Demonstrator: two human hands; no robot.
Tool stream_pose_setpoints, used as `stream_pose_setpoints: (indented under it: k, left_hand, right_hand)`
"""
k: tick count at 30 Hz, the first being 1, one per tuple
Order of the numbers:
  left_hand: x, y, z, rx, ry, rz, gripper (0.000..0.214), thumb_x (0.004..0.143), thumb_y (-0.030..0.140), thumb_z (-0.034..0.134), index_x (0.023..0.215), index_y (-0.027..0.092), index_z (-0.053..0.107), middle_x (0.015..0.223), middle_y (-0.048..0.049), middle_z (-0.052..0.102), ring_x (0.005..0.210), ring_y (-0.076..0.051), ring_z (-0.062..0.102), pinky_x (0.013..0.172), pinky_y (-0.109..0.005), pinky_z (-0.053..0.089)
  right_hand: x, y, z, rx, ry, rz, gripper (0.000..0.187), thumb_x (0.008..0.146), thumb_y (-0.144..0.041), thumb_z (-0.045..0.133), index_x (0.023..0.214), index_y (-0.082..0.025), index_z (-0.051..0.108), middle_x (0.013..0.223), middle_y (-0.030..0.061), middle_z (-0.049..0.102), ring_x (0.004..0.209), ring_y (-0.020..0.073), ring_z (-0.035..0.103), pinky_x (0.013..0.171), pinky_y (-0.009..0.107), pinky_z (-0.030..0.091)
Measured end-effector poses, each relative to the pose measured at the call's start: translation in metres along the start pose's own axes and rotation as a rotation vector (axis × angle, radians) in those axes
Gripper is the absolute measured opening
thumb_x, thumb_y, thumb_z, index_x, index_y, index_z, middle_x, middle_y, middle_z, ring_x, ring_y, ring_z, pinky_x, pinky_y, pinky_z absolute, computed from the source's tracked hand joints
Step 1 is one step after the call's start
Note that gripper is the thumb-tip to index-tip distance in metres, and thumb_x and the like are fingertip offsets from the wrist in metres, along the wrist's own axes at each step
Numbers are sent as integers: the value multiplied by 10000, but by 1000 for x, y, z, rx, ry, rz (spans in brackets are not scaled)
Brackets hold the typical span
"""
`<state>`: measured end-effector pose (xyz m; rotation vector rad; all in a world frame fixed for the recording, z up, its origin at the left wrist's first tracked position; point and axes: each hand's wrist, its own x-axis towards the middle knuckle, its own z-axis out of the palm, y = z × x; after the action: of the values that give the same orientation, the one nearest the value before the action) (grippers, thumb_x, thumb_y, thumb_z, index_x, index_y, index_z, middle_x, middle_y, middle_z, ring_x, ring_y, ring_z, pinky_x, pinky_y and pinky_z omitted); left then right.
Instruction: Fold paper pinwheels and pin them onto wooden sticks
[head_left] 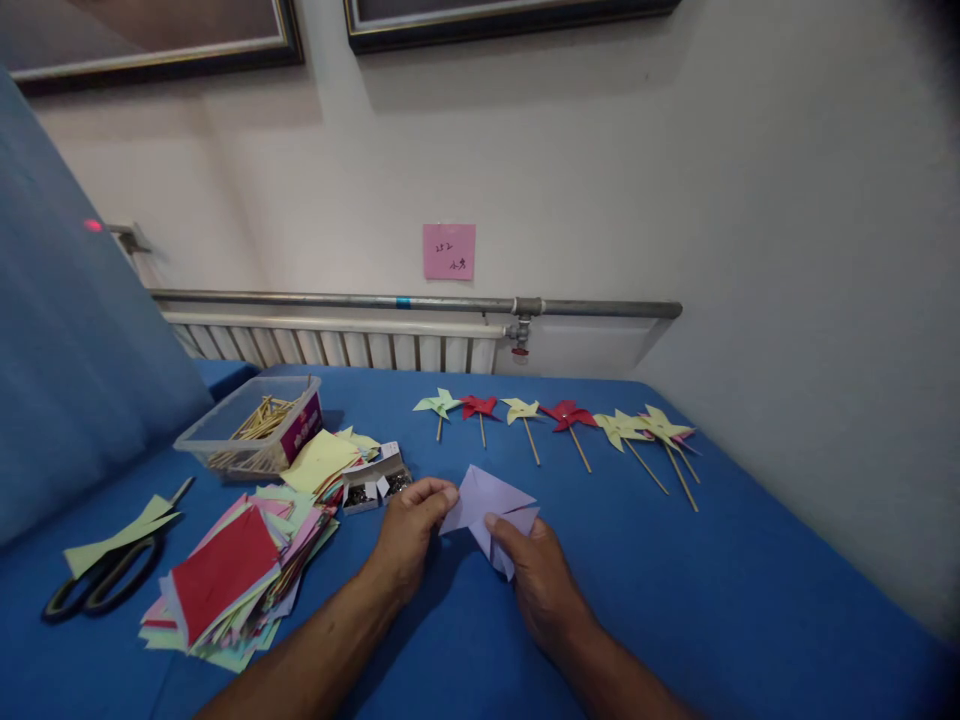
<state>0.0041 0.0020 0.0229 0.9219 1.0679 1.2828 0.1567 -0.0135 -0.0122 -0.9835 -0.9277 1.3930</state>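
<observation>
A lilac paper square [487,497], slit in from its corners, is held up above the blue table. My left hand [414,525] pinches its left corner between thumb and fingers. On its lower right part, my right hand [541,575] presses a thumb, with the fingers behind the sheet. Just left of my left hand sits a small white box [375,485] of metal pins, its flaps raised. A stack of coloured paper squares [232,570], red on top, lies further left.
Several finished pinwheels on sticks [568,418] lie in a row at the back right. A clear plastic tub [251,440] of wooden sticks stands back left. Scissors [105,580] lie at the left under a pale green paper piece [124,533]. A wall with a pipe [337,302] bounds the back.
</observation>
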Motion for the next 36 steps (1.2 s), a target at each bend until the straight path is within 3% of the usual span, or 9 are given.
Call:
stream_pose_setpoints:
  k: [4,9,17,20,26,36]
  left_hand:
    - [5,6,-8,167,11,103,299,606,410,847,731,162,736,660,7,655,615,-127,518,622,-254,393]
    - [3,-1,-9,374,12,282,154,729,338,752,717,186,725,660,11,649,621,-142,536,607,-258,393]
    - [-8,-4,-13,924,-146,976,184,949,131,589,880,196,747,839,-56,734,820,-192,650,791,-333,435]
    - [-9,-6,-14,1052,-148,1127,233,1000,133,539,922,192,750,855,-72,732,809,-194,634,769,-342,417]
    - [-7,-2,-16,1183,-163,1262,251,1027,146,515,957,191,753,861,-69,714,778,-183,587,727,-339,390]
    - [-2,-6,-16,1269,-187,1375,244,1028,131,513,948,198,733,888,-49,696,768,-184,545,704,-335,353]
  right_hand:
    - [-3,-1,-1,-43,-2,62,436,726,-488,858,1039,-189,803,847,65,818,841,316,748,771,396,568]
    - [-4,-4,0,-18,12,107,355,717,-436,849,970,-191,804,815,54,802,704,262,696,675,352,527]
    - [-4,-11,4,-3,-45,78,228,719,-392,798,690,-192,692,566,-21,609,541,152,500,558,277,375]
    - [-4,-13,4,-20,-56,75,208,702,-360,793,680,-194,671,583,-28,593,561,145,478,567,274,365]
    - [-4,-16,0,-56,-120,64,246,737,-393,748,640,-198,631,573,-27,555,576,143,452,570,280,346]
    - [-6,-22,2,45,-111,93,230,725,-364,806,734,-168,685,635,-14,591,605,141,476,584,275,368]
